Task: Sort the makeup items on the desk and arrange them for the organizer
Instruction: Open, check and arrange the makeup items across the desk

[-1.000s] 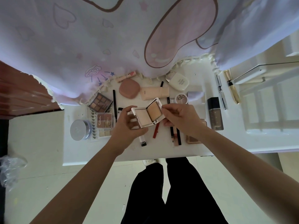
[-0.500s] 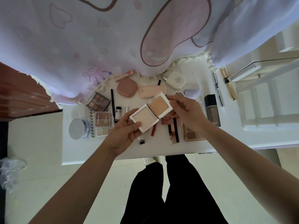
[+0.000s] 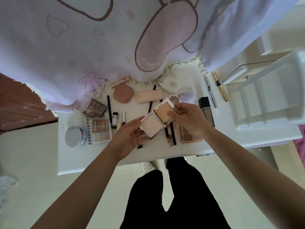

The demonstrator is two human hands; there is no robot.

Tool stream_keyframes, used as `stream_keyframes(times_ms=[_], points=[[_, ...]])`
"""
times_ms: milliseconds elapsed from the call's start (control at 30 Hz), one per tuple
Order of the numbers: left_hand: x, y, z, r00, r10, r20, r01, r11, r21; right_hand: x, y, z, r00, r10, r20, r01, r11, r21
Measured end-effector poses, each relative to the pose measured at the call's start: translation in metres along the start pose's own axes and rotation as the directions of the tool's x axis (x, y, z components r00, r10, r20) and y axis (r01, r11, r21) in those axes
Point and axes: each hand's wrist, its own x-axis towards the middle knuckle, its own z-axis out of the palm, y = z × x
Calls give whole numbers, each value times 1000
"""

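1. Powder compact (image 3: 156, 120), opened flat, is held above the white desk (image 3: 82, 159) between both hands at the middle of the head view, with its pale half to the left and its tan half to the right.
2. The left hand (image 3: 127, 138) cradles the pale half, thumb at the upper rim and loosely curved fingers beneath.
3. The right hand (image 3: 189, 119) pinches the tan half, thumb on the pan and fingers curled behind.
4. On the desk lie an eyeshadow palette (image 3: 94, 108), a silver-lidded jar (image 3: 74, 137), a round pink case (image 3: 123, 95) and a peach tube (image 3: 147, 96).
5. A white organizer (image 3: 267, 125) sits at the right, just beyond a gold mascara (image 3: 220, 87); a printed cloth (image 3: 99, 38) drapes over the far edge.
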Motion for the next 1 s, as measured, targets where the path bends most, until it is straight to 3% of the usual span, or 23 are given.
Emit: stream_keyframes(times_ms=[233,500,567,633,700,800,1000], points=[[7,-19,25,1000,13,6,-14,967,254,-17,4,-24,988,25,-152,6,980,197],[24,-34,65,998,64,22,-67,958,279,-16,27,-60,983,62,-172,-7,953,304],[28,-34,72,996,93,1,-90,964,251,-9,38,-69,951,17,-310,33,987,156],[32,-31,81,992,119,-37,-109,972,208,-3,54,-77,910,-72,-409,8,988,-156],[38,-26,93,988,127,-90,-111,979,173,-1,69,-81,933,-106,-344,-24,935,-353],[54,-17,116,981,136,-135,-111,977,180,-1,85,-86,963,-154,-221,52,912,-407],[74,-12,151,967,124,-221,-83,979,187,-6,95,-82,972,-202,-118,135,896,-422]])
